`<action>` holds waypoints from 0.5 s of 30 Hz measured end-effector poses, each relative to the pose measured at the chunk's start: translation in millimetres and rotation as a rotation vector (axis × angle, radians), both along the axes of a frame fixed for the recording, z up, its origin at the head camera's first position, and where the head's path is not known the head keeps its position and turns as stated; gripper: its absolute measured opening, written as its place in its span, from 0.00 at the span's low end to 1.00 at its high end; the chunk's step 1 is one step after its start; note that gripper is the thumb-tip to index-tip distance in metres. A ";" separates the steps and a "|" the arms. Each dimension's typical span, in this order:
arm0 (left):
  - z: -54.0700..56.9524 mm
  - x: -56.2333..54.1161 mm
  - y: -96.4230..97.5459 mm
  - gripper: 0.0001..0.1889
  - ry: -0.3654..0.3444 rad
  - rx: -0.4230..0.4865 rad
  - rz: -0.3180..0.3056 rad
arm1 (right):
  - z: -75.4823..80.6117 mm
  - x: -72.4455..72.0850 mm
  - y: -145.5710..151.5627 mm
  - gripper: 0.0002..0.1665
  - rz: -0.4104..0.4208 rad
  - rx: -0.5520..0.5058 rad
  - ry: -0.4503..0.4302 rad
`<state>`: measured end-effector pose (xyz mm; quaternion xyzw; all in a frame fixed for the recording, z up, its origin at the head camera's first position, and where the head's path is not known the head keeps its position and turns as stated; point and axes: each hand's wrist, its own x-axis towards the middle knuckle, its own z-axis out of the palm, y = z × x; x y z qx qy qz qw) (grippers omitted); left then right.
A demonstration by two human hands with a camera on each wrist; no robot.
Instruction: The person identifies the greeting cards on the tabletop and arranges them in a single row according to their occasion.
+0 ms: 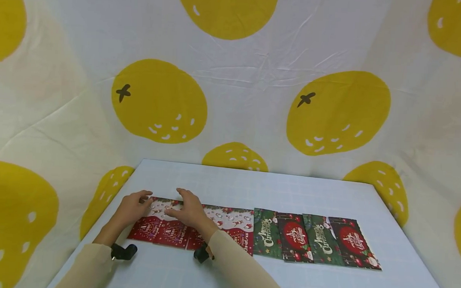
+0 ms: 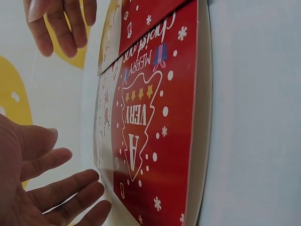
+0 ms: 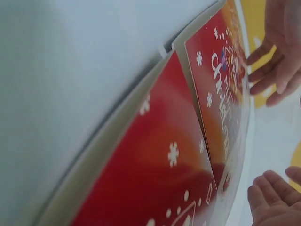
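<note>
A row of overlapping red-and-white Christmas cards (image 1: pixel 172 234) lies flat on the white table, printed "A very merry Christmas". My left hand (image 1: pixel 133 208) is at the row's left end, fingers spread and lightly bent, holding nothing. Over the middle of these cards hovers my right hand (image 1: pixel 190 209), thumb and fingers apart, also holding nothing. In the left wrist view, the left hand (image 2: pixel 51 183) is beside the end card (image 2: pixel 155 127), palm facing it. The right wrist view shows my right hand (image 3: pixel 277 200) low at the right edge, beyond the cards (image 3: pixel 155 160).
Green Christmas cards (image 1: pixel 323 240) and dark red ones (image 1: pixel 296 237) alternate, overlapping, along the right part of the row. The table (image 1: pixel 194 275) has a faint grid. A white cloth (image 1: pixel 247 102) with yellow fruit prints hangs behind and at both sides.
</note>
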<state>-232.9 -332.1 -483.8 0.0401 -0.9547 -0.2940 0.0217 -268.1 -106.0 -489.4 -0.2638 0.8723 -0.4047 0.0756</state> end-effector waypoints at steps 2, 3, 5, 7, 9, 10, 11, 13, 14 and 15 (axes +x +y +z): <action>-0.3 0.7 -0.7 0.22 0.006 0.006 -0.007 | -0.9 0.2 -1.1 0.47 0.001 -0.011 -0.013; -0.4 1.0 -1.0 0.21 0.007 0.007 -0.009 | -1.2 0.4 -1.6 0.47 0.002 -0.018 -0.020; -1.0 1.5 -1.5 0.21 0.002 0.012 -0.012 | -1.6 0.7 -3.0 0.47 0.006 -0.029 -0.033; -1.8 1.3 -1.9 0.21 -0.008 0.019 -0.009 | -2.3 0.9 -4.6 0.47 0.007 -0.029 -0.045; -2.7 1.1 -2.1 0.21 -0.012 0.020 -0.005 | -2.9 0.8 -6.2 0.46 0.012 -0.027 -0.047; -3.0 0.7 -2.2 0.21 -0.010 0.018 -0.007 | -3.3 0.6 -6.9 0.46 0.014 -0.022 -0.045; -3.8 0.3 -2.5 0.21 -0.008 0.018 -0.008 | -3.6 0.4 -7.4 0.46 0.017 -0.016 -0.040; -5.1 -0.5 -2.6 0.21 -0.001 0.017 -0.008 | -4.2 -0.1 -8.5 0.47 0.029 -0.005 -0.025; -5.4 -0.6 -2.5 0.21 0.003 0.017 -0.007 | -4.2 -0.2 -8.9 0.47 0.036 0.004 -0.017; -5.4 -0.5 -2.1 0.21 0.004 0.019 -0.006 | -4.2 -0.4 -9.3 0.47 0.041 0.015 -0.013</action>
